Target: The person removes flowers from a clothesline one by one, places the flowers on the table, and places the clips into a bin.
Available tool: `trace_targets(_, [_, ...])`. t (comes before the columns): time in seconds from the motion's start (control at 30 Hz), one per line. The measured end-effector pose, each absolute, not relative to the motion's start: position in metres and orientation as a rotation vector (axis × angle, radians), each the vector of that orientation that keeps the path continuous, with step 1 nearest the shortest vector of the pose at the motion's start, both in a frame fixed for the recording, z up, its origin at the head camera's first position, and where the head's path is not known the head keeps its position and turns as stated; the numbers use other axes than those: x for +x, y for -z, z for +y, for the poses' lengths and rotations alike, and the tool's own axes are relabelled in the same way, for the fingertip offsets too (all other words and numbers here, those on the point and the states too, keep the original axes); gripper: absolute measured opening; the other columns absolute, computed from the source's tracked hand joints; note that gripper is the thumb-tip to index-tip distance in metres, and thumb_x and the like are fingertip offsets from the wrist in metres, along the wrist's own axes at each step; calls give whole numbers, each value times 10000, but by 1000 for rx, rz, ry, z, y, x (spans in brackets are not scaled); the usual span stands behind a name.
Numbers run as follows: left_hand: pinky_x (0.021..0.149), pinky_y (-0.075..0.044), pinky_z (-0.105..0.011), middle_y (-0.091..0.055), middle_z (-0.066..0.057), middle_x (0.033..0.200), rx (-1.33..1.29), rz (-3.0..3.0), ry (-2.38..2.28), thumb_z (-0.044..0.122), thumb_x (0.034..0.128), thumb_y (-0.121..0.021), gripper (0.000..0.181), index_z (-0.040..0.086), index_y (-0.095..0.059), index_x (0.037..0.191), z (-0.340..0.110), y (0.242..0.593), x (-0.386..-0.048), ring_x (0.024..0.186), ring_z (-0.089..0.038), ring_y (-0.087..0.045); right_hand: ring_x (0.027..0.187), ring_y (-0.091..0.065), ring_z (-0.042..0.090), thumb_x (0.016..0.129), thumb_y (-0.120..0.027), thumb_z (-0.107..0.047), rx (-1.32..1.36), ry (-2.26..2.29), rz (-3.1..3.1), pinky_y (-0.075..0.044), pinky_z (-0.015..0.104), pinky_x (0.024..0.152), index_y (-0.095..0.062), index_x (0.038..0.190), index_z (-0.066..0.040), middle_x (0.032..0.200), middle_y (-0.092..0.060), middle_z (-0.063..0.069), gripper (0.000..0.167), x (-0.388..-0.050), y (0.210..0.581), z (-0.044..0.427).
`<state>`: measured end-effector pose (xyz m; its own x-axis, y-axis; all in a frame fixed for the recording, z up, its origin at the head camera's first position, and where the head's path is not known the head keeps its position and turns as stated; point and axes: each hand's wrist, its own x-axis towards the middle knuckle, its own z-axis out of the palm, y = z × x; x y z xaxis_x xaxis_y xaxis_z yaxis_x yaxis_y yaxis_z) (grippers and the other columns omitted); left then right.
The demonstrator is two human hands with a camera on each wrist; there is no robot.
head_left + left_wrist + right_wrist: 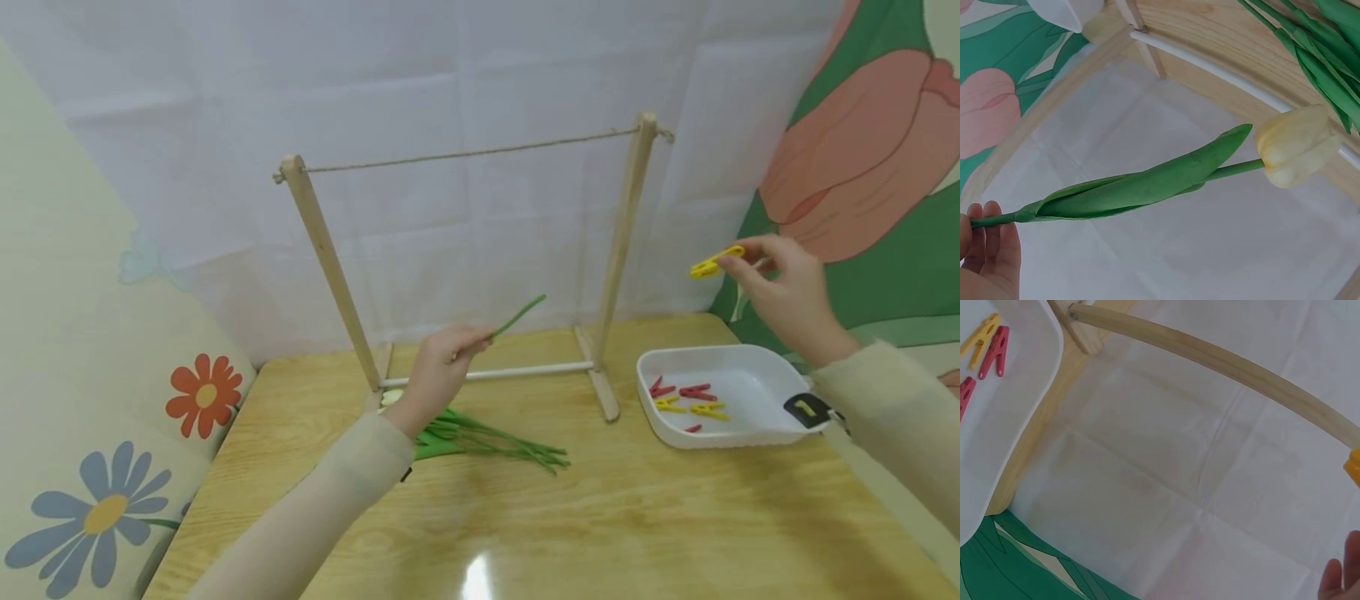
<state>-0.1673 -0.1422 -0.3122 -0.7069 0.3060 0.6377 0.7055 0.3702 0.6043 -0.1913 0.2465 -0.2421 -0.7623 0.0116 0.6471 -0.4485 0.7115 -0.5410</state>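
My left hand (438, 367) pinches the green stem of an artificial tulip (1294, 147) in front of the wooden frame. In the left wrist view its pale yellow bloom points right and a long green leaf runs along the stem. Up at the right, my right hand (787, 287) holds a yellow clothespin (714, 262) between thumb and fingers, above the white tray (750, 438). Only the edge of that clothespin shows in the right wrist view. A twine line (472, 153) stretches between the tops of two wooden posts (626, 242), with nothing hung on it.
More tulips (502, 437) lie on the table (600, 525) below my left hand, stems to the right. Several red and yellow clothespins (697, 392) are in the tray. A white rod (525, 371) joins the posts low down. A white cloth (405, 75) hangs behind.
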Motion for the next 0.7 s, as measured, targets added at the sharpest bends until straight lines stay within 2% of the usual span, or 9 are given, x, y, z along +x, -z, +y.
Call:
trace_targets(0.23, [804, -569, -381, -705, -170, 922, -960, -2217, 1152, -78, 877, -631, 184, -58, -711, 1042, -146, 317, -168, 867, -302, -666, 792, -418, -87, 943, -657, -169, 279, -905, -2333, -331, 79, 604, -636, 1099, 92, 882, -457, -296, 305, -185, 249, 257])
trace_targets(0.47, [806, -571, -364, -706, -152, 947, -996, -2255, 980, -92, 884, -622, 206, -51, -708, 1066, -153, 327, -165, 877, -292, -670, 767, -400, -104, 931, -675, -187, 231, -883, -2383, -335, 76, 568, -632, 1120, 104, 910, -472, -165, 349, -180, 259, 261])
trace_targets(0.53, [811, -573, -342, -707, -151, 969, -1030, -2248, 936, -113, 878, -617, 223, -47, -704, 1073, -155, 330, -164, 892, -285, -674, 765, -389, -100, 930, -678, -196, 217, -876, -2402, -332, 93, 559, -630, 1133, 105, 907, -476, -156, 366, -180, 262, 264])
trace_targets(0.7, [838, -567, -311, -707, -158, 1021, -1097, -2243, 847, -165, 852, -614, 273, -48, -690, 1087, -161, 334, -163, 934, -290, -679, 773, -385, -66, 924, -686, -226, 194, -874, -2441, -335, 200, 617, -637, 1132, 88, 879, -468, -232, 380, -183, 270, 269])
